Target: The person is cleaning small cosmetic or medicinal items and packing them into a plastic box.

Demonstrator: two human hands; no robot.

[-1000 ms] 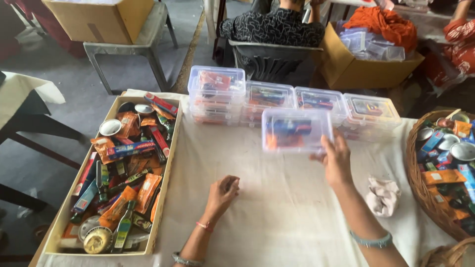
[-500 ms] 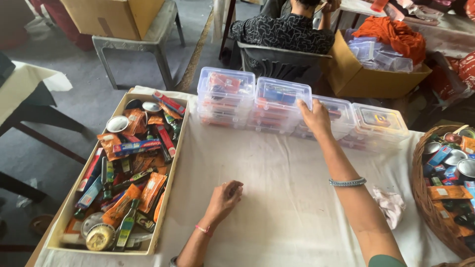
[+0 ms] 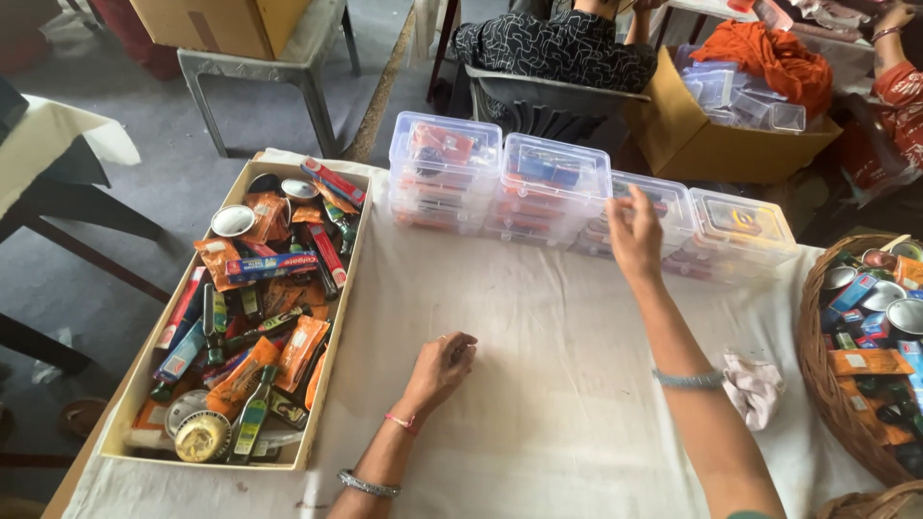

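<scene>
Reaching toward the upper centre of the frame, the right hand (image 3: pixel 635 234) rests spread fingers against the front of a stack of clear lidded boxes (image 3: pixel 556 187), touching but not gripping it. That stack stands second in a row along the far edge of the white-clothed table (image 3: pixel 538 404), its top just left of the fingertips. Squaring it well seems to call for a light, even push so the lids stay level with the neighbouring stack (image 3: pixel 444 168). The left hand (image 3: pixel 442 365) lies loosely curled and empty at mid-table, beside a cardboard tray (image 3: pixel 332 360) of mixed packets.
</scene>
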